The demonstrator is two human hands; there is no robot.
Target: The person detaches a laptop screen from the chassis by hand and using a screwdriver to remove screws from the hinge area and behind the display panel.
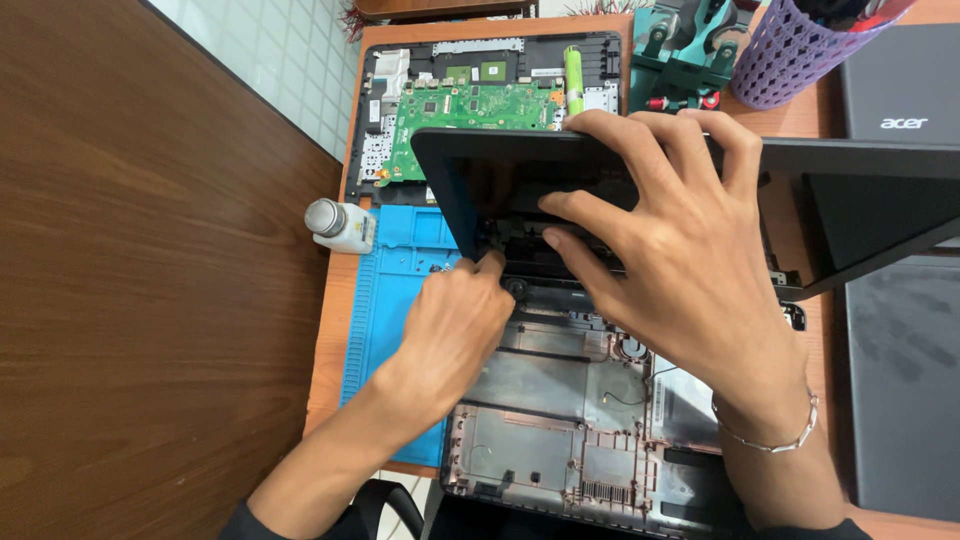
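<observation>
Hinge area (520, 240) of dark laptop lid (500, 170) — sits directly ahead of left hand (455, 320), just past its fingertips, at near-left corner of lid. Lid: raised, tilted up off stripped grey laptop base (560, 420); long axis running left to right across view. Base: lies on blue work mat (385, 290), open interior facing up, thin black wire (625, 400) loose inside.

Left hand: nearer of the two to hinge; wrist low over base, forearm coming up from lower left, fingers pressed together into a pinch with tip touching hinge — whether a small part is held between them cannot be told.

Right hand (680, 250): draped over lid from right, fingers spread wide, fingertips curled over far edge and inner face, thumb down toward hinge line; metal bracelet (770, 435) on wrist.

Around: second opened laptop with green circuit board (470, 115) at far side of surface; small white bottle (340, 225) just left of mat; purple mesh cup (790, 45) far right; closed dark laptop (900, 80) at right edge.
</observation>
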